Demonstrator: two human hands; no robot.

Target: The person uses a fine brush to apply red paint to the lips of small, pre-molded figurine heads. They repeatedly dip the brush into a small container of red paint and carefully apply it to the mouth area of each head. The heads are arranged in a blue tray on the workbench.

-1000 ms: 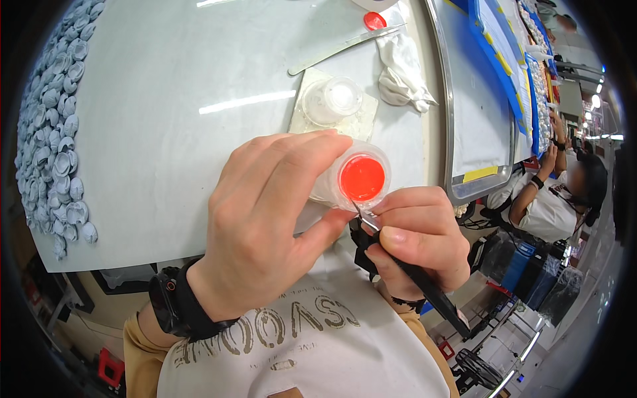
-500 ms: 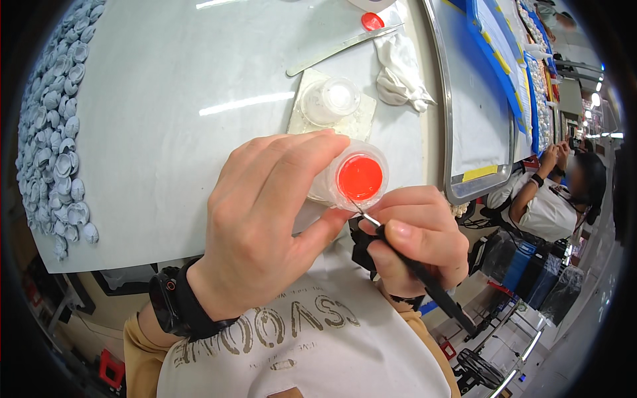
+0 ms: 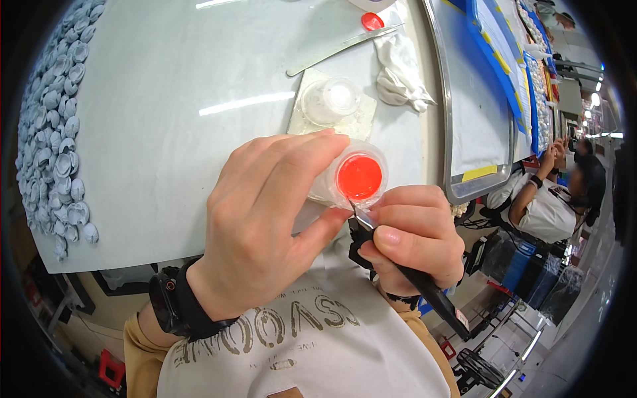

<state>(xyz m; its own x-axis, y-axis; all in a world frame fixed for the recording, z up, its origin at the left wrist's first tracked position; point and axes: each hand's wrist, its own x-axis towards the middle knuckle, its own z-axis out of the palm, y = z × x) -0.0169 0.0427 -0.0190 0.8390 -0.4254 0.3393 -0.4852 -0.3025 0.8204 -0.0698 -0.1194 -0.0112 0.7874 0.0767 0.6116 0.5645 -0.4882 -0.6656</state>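
Note:
My left hand (image 3: 259, 212) is wrapped round a small translucent plastic cup (image 3: 337, 162) whose round end faces up with a glossy red disc (image 3: 359, 176) inside its rim. Between the fingers of my right hand (image 3: 421, 232) is a slim black-handled tool (image 3: 434, 295) with a pointed metal tip; whether it is tweezers or a knife I cannot tell. Its tip rests at the rim's near edge, close to my left thumb. Just beyond the cup stands another clear plastic cup (image 3: 332, 99) on a pale square tile (image 3: 358, 123).
Steel tweezers (image 3: 335, 53) lie farther off beside a small red cap (image 3: 373, 22) and a crumpled white cloth (image 3: 401, 73). Many grey-blue shell-like pieces (image 3: 63, 132) cover the table's left edge. A metal tray (image 3: 444, 132) is at the right. Another person (image 3: 547, 205) sits beyond it.
My right hand has shifted slightly, turning the tool so its metal tip shows broader and its handle end sits lower. My left hand and the cup have hardly moved.

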